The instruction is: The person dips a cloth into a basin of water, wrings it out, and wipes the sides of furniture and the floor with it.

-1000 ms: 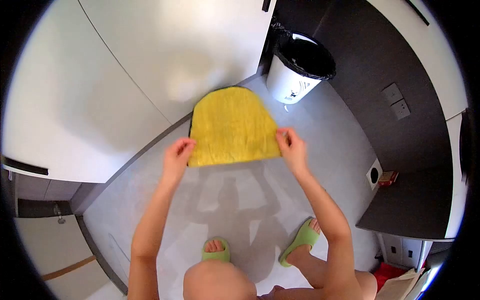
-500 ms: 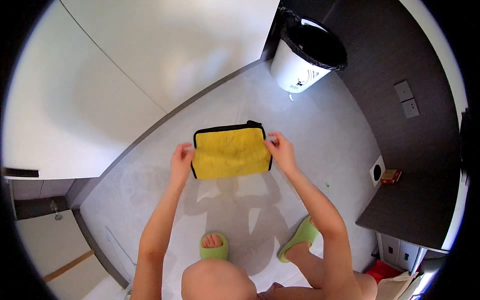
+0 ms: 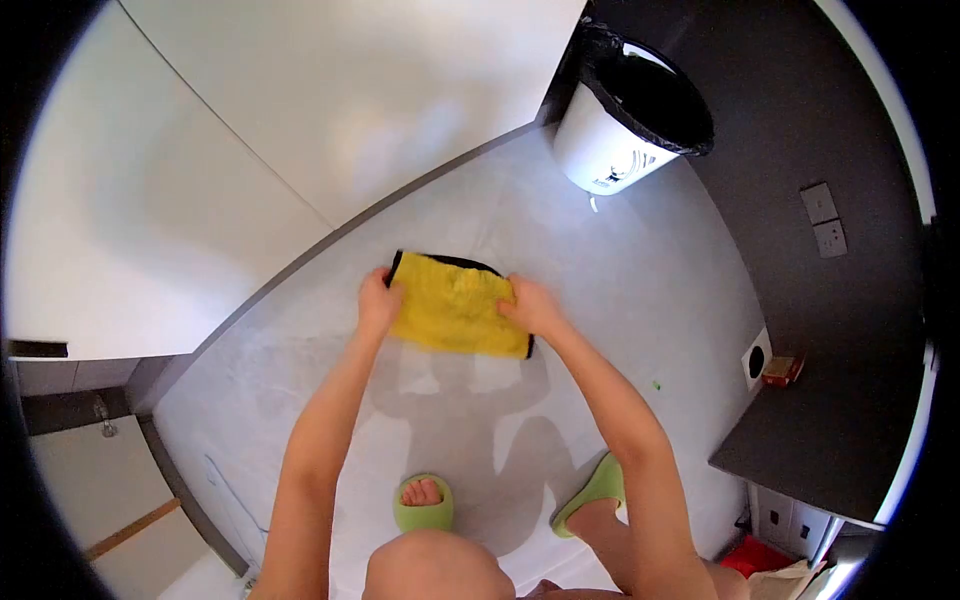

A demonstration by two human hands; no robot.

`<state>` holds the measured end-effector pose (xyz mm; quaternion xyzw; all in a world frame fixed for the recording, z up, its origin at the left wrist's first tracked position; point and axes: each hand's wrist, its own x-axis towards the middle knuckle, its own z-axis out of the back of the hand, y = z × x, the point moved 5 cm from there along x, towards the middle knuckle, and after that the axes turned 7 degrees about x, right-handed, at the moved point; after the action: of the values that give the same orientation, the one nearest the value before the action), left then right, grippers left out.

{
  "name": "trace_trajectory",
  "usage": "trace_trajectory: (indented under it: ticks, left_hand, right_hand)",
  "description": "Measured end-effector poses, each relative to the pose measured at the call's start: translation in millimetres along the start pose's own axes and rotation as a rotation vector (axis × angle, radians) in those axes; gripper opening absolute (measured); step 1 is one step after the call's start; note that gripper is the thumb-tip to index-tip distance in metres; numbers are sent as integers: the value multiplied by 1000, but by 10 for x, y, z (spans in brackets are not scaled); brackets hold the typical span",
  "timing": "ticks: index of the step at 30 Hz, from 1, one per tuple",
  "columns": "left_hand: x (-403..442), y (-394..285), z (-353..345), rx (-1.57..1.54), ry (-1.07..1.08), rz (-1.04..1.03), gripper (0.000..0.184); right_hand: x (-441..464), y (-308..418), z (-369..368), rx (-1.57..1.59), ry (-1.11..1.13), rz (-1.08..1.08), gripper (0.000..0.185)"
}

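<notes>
A yellow cloth (image 3: 452, 308) with black edging is stretched between my two hands, over the grey floor. My left hand (image 3: 379, 303) grips its left edge near the upper corner, fingers closed round the border. On the other side my right hand (image 3: 530, 306) is closed on the right edge, with the thumb lying over the yellow face. The cloth's surface looks creased and slightly blurred. Its lower right corner hangs free below my right hand. The fingertips behind the cloth are hidden.
A white bin (image 3: 612, 150) with a black liner stands at the back by the dark panel (image 3: 800, 110). White cabinet doors (image 3: 300, 110) rise at the left. Green slippers (image 3: 425, 512) are on my feet. A small red box (image 3: 782, 371) lies at the right.
Both hands have closed more firmly on the cloth, and the right has moved inward to the left. The cloth now looks narrower, more creased and tilted down to the right.
</notes>
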<state>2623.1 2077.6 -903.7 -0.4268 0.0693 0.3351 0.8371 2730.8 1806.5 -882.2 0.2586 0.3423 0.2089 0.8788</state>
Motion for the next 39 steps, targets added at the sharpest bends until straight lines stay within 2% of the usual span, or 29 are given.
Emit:
trace_trajectory:
  ticks: [1, 2, 3, 4, 5, 7, 9, 11, 13, 14, 16, 18, 19, 21, 23, 24, 27, 29, 30, 31, 35, 38, 39]
  left_hand:
    - [88, -189, 127, 32, -17, -68, 41]
    - [131, -305, 194, 30, -21, -63, 41]
    - [125, -489, 329, 46, -243, -172, 41]
    - [72, -601, 410, 67, -459, -280, 42]
    - [15, -646, 387, 70, -464, -284, 42]
    - [-267, -700, 278, 387, -600, -351, 49]
    - [-647, -584, -38, 410, -516, -331, 58]
    - [-994, -503, -375, 469, -422, -285, 64]
    - [-1214, -396, -665, 490, -405, -221, 65]
    - [-1307, -331, -761, 481, -401, -227, 65]
    - [-1319, -297, -946, 431, -356, -222, 67]
    - [-1263, -354, -967, 487, -342, -225, 68]
    - [-1228, -413, -963, 546, -327, -222, 70]
    - [-1002, -602, -911, 523, -295, -256, 69]
    - [-645, -761, -836, 518, -265, -313, 70]
    - [-450, -869, -840, 517, -199, -422, 72]
    - [32, -1120, -956, 533, -79, -627, 76]
    - [313, -1358, -1008, 548, -29, -736, 79]
    - [451, -1499, -1055, 559, 40, -771, 78]
    - [551, -1591, -1110, 572, 108, -807, 76]
    - [630, -1532, -1095, 659, 130, -822, 76]
    - [461, -1570, -1159, 639, 182, -945, 68]
    - [420, -1647, -1253, 613, 372, -890, 61]
  right_hand:
    - [-51, 17, -68, -5, 7, 2, 54]
    - [-145, 87, -125, 90, -2, 93, 50]
    - [-211, 175, -131, 185, -11, 184, 46]
    - [-251, 224, -139, 134, 41, 49, 48]
    - [-270, 322, -139, 136, 38, 54, 48]
    - [-311, 620, -8, -269, -377, 288, 52]
    - [-78, 919, -50, -28, -359, 439, 53]
    - [165, 1308, -206, -42, -306, 618, 47]
    - [397, 1636, -392, -118, -189, 896, 44]
    - [546, 1707, -657, -218, -114, 926, 46]
    - [778, 1545, -853, -319, -35, 943, 47]
    - [742, 1495, -802, -233, -112, 1184, 50]
    - [834, 1446, -756, -233, -101, 1183, 50]
    - [1083, 1315, -590, -282, -151, 1100, 53]
    - [1321, 1159, -204, -375, -226, 886, 55]
    - [1425, 1055, -5, -397, -263, 783, 56]
    - [1619, 687, 478, -396, -385, 762, 59]
    - [1709, 383, 824, -394, -541, 459, 60]
    - [1745, 235, 962, -407, -585, 406, 61]
    - [1778, 166, 1017, -414, -602, 392, 61]
    - [1700, 46, 881, -389, -701, 182, 65]
    - [1187, -191, 790, -296, -743, -89, 65]
    - [980, -324, 752, -251, -778, -154, 65]
